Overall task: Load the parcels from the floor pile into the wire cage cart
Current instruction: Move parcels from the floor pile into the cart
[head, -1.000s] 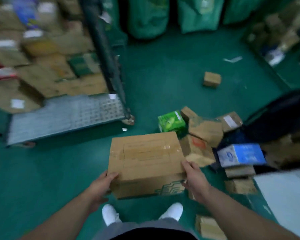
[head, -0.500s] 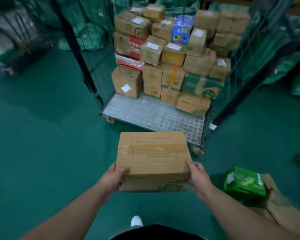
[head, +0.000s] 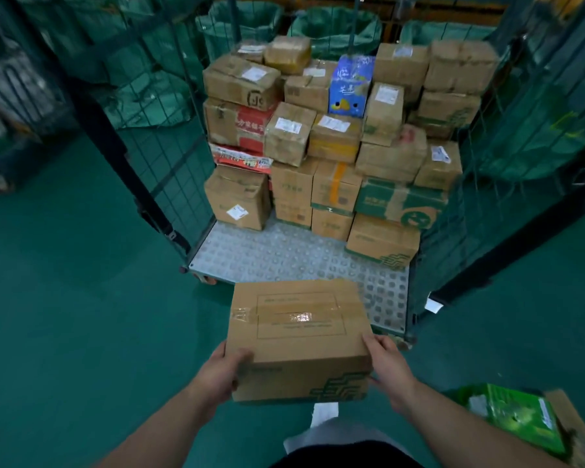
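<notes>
I hold a taped brown cardboard box (head: 298, 336) with green print on its front, level at waist height. My left hand (head: 222, 371) grips its left side and my right hand (head: 390, 369) grips its right side. Straight ahead stands the wire cage cart (head: 284, 258), its front open and its grey studded floor bare at the near edge. Several stacked parcels (head: 335, 143) fill the back of the cart. The box's far edge hangs just in front of the cart's floor.
Mesh side walls (head: 169, 157) flank the cart left and right. Green sacks (head: 335, 28) hang behind it. A green box (head: 510, 417) and a brown carton edge lie on the green floor at my lower right. Another cart stands blurred at far left.
I have turned from the floor pile to face the cart and moved closer to it, carrying the box. Both hands keep the same grip.
</notes>
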Demonstrator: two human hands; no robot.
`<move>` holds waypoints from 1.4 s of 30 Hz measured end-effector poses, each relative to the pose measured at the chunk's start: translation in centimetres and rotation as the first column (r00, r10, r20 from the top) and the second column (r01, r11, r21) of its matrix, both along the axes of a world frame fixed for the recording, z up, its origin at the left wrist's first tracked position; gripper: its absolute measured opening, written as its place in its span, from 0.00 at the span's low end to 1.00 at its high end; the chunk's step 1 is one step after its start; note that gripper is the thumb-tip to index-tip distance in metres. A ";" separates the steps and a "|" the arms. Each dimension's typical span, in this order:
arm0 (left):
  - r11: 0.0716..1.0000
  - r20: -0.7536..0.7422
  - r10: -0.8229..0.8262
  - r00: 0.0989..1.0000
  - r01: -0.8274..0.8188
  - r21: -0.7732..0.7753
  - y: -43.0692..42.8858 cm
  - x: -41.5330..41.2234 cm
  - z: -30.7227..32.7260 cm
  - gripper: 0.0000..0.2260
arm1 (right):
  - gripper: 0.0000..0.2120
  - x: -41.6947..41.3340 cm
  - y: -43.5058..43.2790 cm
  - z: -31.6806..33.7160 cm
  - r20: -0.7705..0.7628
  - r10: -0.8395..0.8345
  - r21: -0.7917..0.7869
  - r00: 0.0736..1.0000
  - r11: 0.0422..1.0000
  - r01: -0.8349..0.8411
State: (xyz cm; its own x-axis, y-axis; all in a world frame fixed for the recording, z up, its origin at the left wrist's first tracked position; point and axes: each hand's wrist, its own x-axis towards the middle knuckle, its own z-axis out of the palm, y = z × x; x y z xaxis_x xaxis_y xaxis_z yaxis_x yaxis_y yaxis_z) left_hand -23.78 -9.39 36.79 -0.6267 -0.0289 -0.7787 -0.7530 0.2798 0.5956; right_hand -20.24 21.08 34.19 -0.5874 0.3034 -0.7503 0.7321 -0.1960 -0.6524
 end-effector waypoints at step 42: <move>0.882 0.242 -0.450 0.859 0.471 -0.031 5.5 -59.5 -4.9 0.25 | 0.27 -44.3 1.8 -4.5 0.217 -0.413 0.124 0.884 0.910 0.395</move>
State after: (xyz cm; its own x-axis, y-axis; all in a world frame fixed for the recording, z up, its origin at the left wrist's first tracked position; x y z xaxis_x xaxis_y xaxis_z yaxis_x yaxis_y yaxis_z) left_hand -83.26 -3.87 31.84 -0.3969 0.1468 -0.9060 -0.6343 0.6697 0.3863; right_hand -64.56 22.89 29.66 -0.2128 0.5366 -0.8166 0.7326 -0.4653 -0.4967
